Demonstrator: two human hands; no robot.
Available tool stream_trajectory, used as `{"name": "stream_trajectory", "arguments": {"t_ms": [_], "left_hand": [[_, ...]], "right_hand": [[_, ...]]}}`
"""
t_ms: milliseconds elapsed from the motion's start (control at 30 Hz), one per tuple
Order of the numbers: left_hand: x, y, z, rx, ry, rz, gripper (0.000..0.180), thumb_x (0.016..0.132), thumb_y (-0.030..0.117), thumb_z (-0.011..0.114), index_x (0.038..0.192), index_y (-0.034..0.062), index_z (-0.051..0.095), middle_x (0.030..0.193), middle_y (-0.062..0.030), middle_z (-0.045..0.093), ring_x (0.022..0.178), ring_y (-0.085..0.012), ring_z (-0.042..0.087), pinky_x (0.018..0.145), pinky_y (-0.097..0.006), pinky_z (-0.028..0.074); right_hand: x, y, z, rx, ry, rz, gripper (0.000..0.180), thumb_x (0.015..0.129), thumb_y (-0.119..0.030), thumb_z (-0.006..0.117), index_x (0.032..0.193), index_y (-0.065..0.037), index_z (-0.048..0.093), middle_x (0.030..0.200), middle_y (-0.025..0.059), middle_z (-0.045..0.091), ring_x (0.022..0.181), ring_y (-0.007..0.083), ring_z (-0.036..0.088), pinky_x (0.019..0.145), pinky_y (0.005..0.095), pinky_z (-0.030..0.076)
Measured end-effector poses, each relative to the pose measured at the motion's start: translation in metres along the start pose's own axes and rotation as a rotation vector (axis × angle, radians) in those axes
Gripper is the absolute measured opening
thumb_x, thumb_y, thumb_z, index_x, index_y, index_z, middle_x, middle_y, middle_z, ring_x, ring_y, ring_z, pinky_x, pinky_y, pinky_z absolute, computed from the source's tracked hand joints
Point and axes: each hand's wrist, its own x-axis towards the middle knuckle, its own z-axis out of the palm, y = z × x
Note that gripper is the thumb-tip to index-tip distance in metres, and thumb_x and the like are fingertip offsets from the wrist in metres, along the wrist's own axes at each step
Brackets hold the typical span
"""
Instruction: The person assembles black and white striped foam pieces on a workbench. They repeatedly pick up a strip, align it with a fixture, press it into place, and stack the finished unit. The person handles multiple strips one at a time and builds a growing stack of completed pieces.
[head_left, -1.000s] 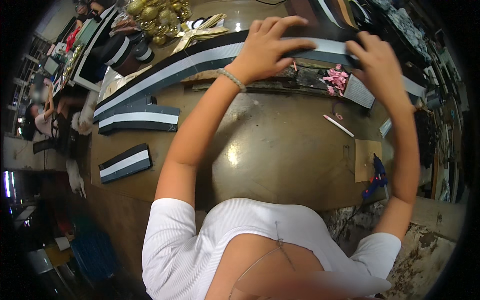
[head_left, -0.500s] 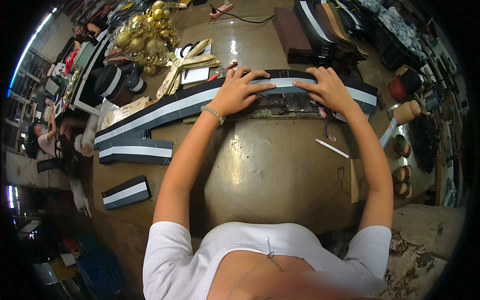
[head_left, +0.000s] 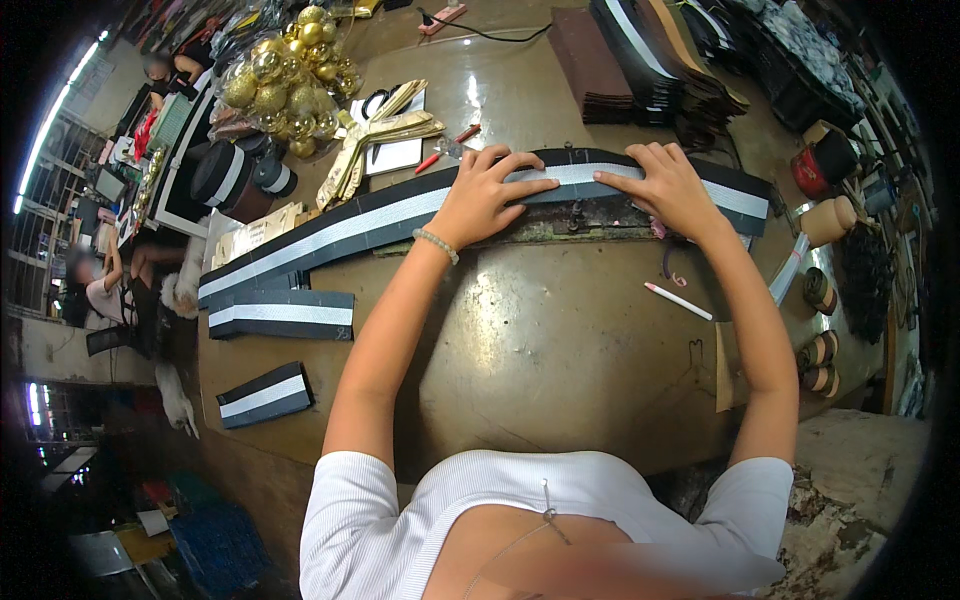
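A long black and dark-grey strip with a white band [head_left: 575, 175] stretches across the table in a shallow bow. My left hand [head_left: 482, 200], with a beaded bracelet at its wrist, lies on the strip left of its middle, fingers spread. To the right, my right hand [head_left: 672, 192] rests on the same strip, its fingers also apart and its index finger pointing inward. Neither hand grips anything. Beneath the strip's near edge runs a dark bar [head_left: 520, 230], partly covered. Two shorter pieces of like strip, one longer [head_left: 290, 314] and one stubby [head_left: 265, 396], lie at the left.
A white pencil [head_left: 678, 300] lies near my right forearm. Stacked brown and black strips [head_left: 592, 65] stand at the back, with gold baubles [head_left: 285, 90] at back left. A tan thread cone [head_left: 828, 222] and small rolls [head_left: 820, 290] line the right. Other people sit far left.
The whole view has shifted slightly, so the table appears a little farther right. Both hands stay on the strip in nearly the same places.
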Motion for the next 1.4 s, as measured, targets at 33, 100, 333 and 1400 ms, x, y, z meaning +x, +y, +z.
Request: {"name": "stream_trajectory", "arguments": {"t_ms": [33,100,333,1400], "left_hand": [[0.000,0.000,0.001,-0.005,-0.004,-0.002,0.060,0.076,0.013,0.074,0.130,0.0373,0.065,0.133,0.0054,0.056,0.120,-0.0250,0.047,0.102,-0.044,0.036],[0.000,0.000,0.002,0.007,0.001,0.004,0.060,0.077,0.013,0.074,0.130,0.0375,0.065,0.133,0.0055,0.056,0.121,-0.0250,0.047,0.102,-0.043,0.036],[-0.003,0.001,0.004,-0.015,-0.032,-0.015,0.063,0.078,0.010,0.071,0.133,0.0396,0.064,0.137,0.0051,0.054,0.123,-0.0258,0.046,0.105,-0.044,0.034],[0.001,-0.002,-0.009,-0.285,-0.151,-0.012,0.065,0.079,-0.008,0.057,0.138,0.0197,0.056,0.149,-0.0101,0.048,0.136,-0.0344,0.043,0.113,-0.047,0.032]], "right_hand": [[-0.001,0.000,0.001,-0.020,-0.004,-0.009,0.055,0.086,-0.017,0.063,0.135,-0.041,0.060,0.118,0.0072,0.058,0.104,0.0217,0.056,0.090,0.0356,0.041],[-0.002,0.000,0.002,-0.055,-0.018,-0.020,0.057,0.085,-0.016,0.062,0.136,-0.041,0.060,0.118,0.0072,0.058,0.104,0.0213,0.056,0.090,0.0354,0.041],[-0.004,-0.001,0.002,-0.080,-0.027,-0.066,0.065,0.083,-0.012,0.062,0.141,-0.041,0.055,0.119,0.0062,0.057,0.106,0.0210,0.055,0.091,0.0346,0.040],[0.003,0.004,-0.022,0.122,-0.155,-0.033,0.050,0.085,-0.008,0.066,0.134,-0.020,0.062,0.114,0.0066,0.059,0.102,0.0241,0.053,0.091,0.0369,0.038]]}}
